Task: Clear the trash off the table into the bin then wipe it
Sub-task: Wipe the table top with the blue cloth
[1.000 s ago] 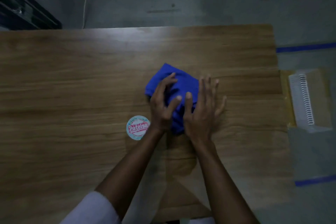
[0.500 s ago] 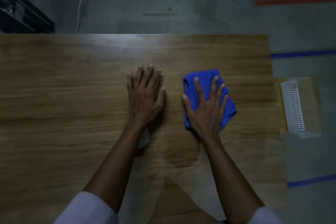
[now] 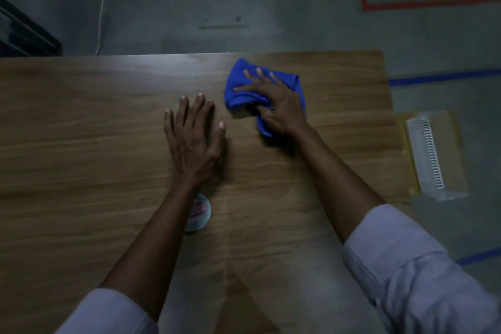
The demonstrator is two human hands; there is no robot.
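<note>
Starting at the left, the table (image 3: 81,130) is a long stretch of wood grain. Partly tucked under the left forearm is a round printed label (image 3: 200,213) lying flat. It looks stuck on rather than trash, but that's my guess.

The left hand (image 3: 193,141) is palm down on the wood with its fingers spread and relaxed, holding nothing. I reckon it's there as a brace, so the person can lean toward the far edge without the body wobbling.

To the right of it, and apart from it, is the blue cloth (image 3: 244,89), bunched up near the table's far right corner. The right hand (image 3: 282,106) lies on top with straight, fanned fingers, pressing it down instead of clutching it. That makes sense, since a flat palm spreads pressure for wiping. I can't tell if the thumb hooks the fold beside it.

Off the right edge, a spiral-bound pad (image 3: 429,154) sits on something lower.

There's no bin in view, so this reads as the wiping stage.
</note>
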